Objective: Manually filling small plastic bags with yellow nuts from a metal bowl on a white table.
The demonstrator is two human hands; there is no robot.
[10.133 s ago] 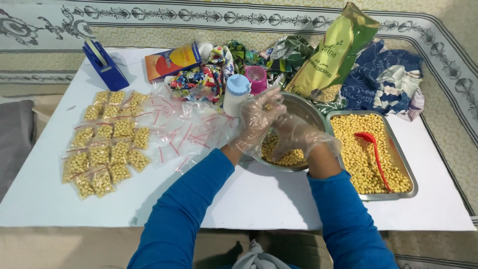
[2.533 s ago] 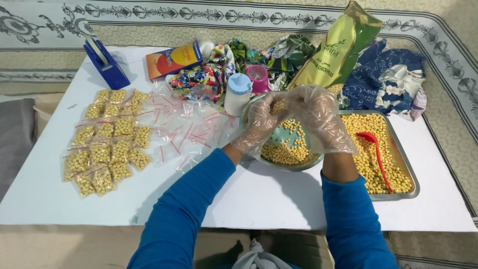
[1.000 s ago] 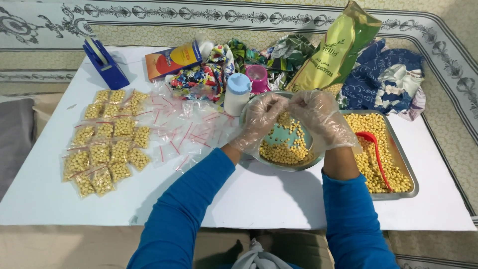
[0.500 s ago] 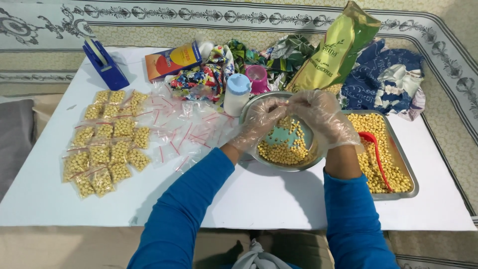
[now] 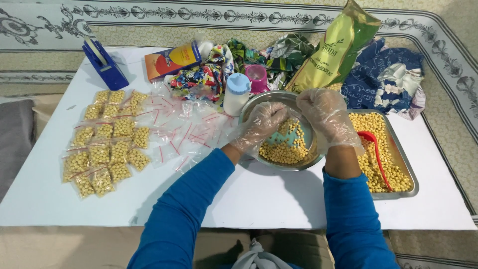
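Steel bowl (image 5: pixel 259 99): round, on the white bench (image 5: pixel 279 199) in front of us, part-filled with yellow chickpeas (image 5: pixel 284 152); a pale teal patch shows among them, which we cannot identify.
Left hand (image 5: pixel 261 124): in a clear plastic glove, reaching over the bowl's near-left rim, fingers curled down toward the chickpeas; whether the grip has closed on any we cannot tell.
Right hand (image 5: pixel 326 112): gloved likewise, raised over the bowl's right side, fingers bunched into a loose fist; what it has hold of, if anything, we cannot tell.
Steel tray (image 5: pixel 411 172): just right of the bowl, full of chickpeas, a red scoop (image 5: pixel 373 149) lying in it.
Filled bags (image 5: pixel 107 144): small clear zip bags of chickpeas, laid in rows at bench left.
Empty bags (image 5: pixel 184 129): loose pile between the filled rows and the bowl.
White bottle (image 5: pixel 236 94): blue cap, upright, touching the bowl's left side.
Chickpea sack (image 5: pixel 333 50): green-yellow, leaning behind the bowl.
Tape dispenser (image 5: pixel 104 65): blue, far left corner.
Handling note: we judge it best to keep both hands low over the bowl so stray chickpeas drop back in, and to lift modest, even amounts.
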